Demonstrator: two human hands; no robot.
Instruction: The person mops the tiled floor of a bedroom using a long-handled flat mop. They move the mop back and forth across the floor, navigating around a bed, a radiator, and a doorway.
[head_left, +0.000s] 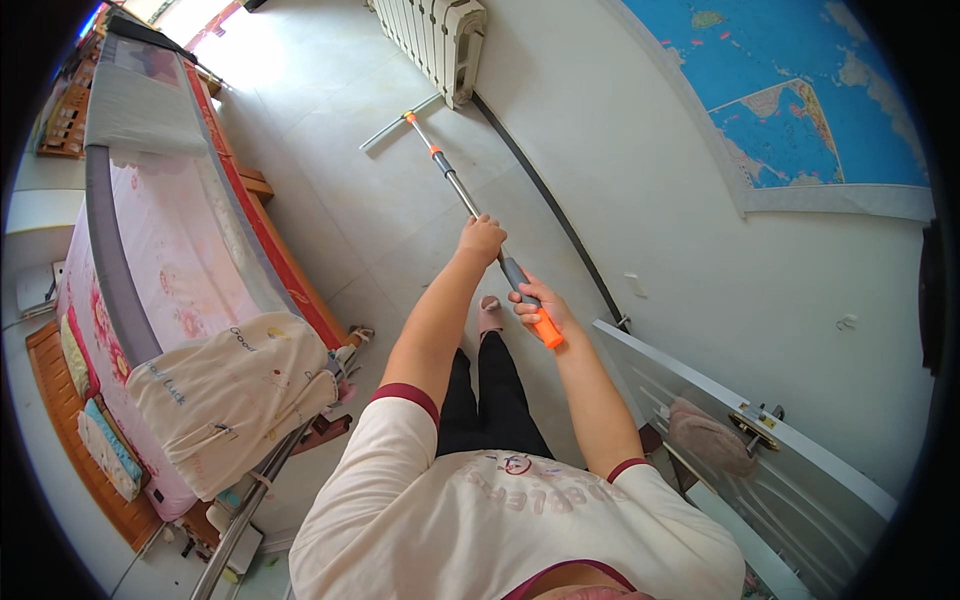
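A long-handled floor squeegee reaches away from me across the pale tiles. My left hand (482, 240) is wrapped around its metal pole (461, 191), partway up. Lower down, my right hand (546, 304) grips the grey and orange handle (517, 279), with the orange end sticking out below the fingers. At the far end the wide squeegee blade (386, 133) lies across the tiled floor (330, 157). The blade's right tip comes close to the foot of a white radiator (442, 45); whether they touch I cannot tell.
Left stands a bed (184, 247) with fabric guard rails and a printed cloth (240, 390) draped at its corner. Along the right wall runs a dark baseboard (540, 184); a map (780, 135) hangs above. An open white door (810, 457) is at lower right. My slippered foot (490, 315) is below the handle.
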